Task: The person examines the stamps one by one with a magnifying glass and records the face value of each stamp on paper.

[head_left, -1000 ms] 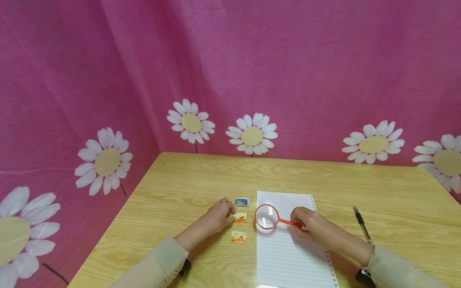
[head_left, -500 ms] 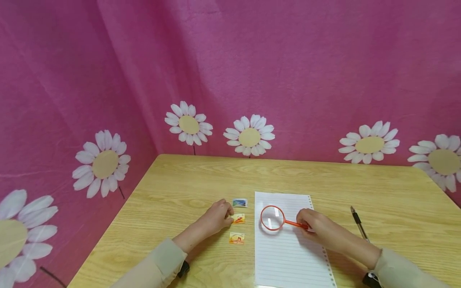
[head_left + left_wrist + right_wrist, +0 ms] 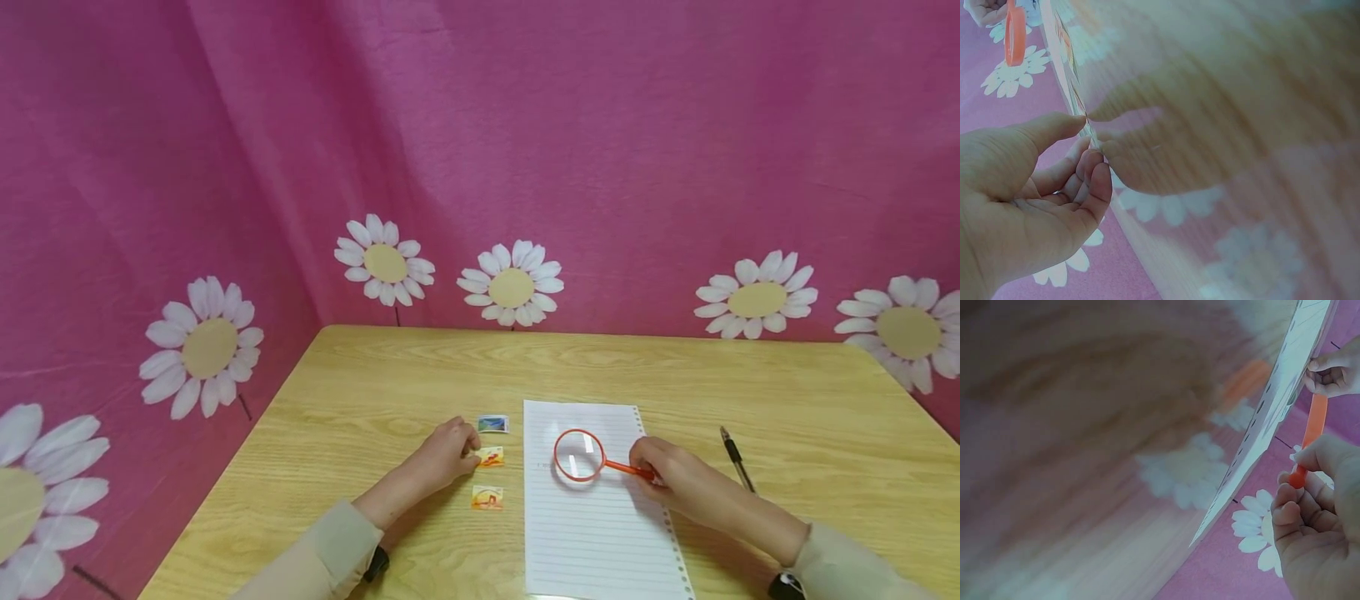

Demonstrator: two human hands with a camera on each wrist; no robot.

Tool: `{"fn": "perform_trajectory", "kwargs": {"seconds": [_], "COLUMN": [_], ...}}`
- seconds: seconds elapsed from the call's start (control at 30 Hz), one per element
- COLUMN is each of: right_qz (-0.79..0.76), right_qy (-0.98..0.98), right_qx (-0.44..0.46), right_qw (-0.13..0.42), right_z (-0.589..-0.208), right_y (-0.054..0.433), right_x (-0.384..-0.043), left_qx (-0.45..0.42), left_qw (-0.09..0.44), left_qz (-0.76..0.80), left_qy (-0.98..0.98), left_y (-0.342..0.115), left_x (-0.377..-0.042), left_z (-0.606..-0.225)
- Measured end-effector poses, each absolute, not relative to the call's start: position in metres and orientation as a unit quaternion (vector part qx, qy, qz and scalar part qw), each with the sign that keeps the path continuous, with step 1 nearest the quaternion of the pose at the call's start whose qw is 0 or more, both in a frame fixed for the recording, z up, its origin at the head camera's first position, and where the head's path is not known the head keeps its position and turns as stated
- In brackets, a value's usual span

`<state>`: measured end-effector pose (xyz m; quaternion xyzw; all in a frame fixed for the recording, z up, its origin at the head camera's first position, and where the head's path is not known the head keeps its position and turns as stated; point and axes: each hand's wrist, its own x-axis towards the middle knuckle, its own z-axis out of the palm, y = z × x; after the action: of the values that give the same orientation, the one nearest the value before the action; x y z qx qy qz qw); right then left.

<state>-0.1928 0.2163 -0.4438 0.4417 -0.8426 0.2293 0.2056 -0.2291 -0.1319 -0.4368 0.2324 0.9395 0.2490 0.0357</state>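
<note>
In the head view my right hand (image 3: pixel 678 479) grips the thin handle of a red-orange magnifying glass (image 3: pixel 628 470). Its round lens hovers over the upper part of a lined paper sheet (image 3: pixel 592 542). To the left of the sheet, three small stamp-like pictures lie in a column: a blue-green stamp (image 3: pixel 493 424), a yellow-red stamp (image 3: pixel 492 457) and a yellow-orange stamp (image 3: pixel 487 498). My left hand (image 3: pixel 444 452) rests on the table with its fingertips at the middle stamp's left edge. Thumb and index fingertip stand slightly apart in the left wrist view, fingers loosely bent.
A black-capped clear pen (image 3: pixel 735 457) lies right of the paper, partly behind my right forearm. Faint writing (image 3: pixel 545 465) shows near the sheet's left side. The wooden table (image 3: pixel 390 367) ends at a pink flowered cloth (image 3: pixel 570 150) behind and to the left.
The magnifying glass has moved right with my right hand, from the paper's left edge to its middle. My left hand stays by the middle stamp. The whole view shifts slightly.
</note>
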Motion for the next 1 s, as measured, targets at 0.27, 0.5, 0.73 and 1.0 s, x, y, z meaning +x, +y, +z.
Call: {"fn": "perform_trajectory", "kwargs": {"seconds": [0.27, 0.5, 0.73, 1.0], "right_qz": [0.222, 0.218, 0.222, 0.211], "right_qy": [-0.851, -0.860, -0.858, -0.866], "right_qx": [0.429, 0.410, 0.413, 0.401], "right_qw": [0.209, 0.213, 0.210, 0.211], "right_z": [-0.444, -0.443, -0.442, -0.442], "right_y": [0.225, 0.232, 0.241, 0.250], "right_x": [-0.188, -0.184, -0.181, -0.177], "left_qx": [0.233, 0.231, 0.223, 0.241], "left_qw": [0.032, 0.032, 0.041, 0.031], "left_qz": [0.255, 0.252, 0.254, 0.264], "left_qy": [0.938, 0.939, 0.940, 0.933], "left_y": [-0.133, -0.132, -0.131, -0.133], "left_x": [-0.229, -0.228, -0.227, -0.225], "left_z": [-0.437, -0.436, -0.434, -0.432]}}
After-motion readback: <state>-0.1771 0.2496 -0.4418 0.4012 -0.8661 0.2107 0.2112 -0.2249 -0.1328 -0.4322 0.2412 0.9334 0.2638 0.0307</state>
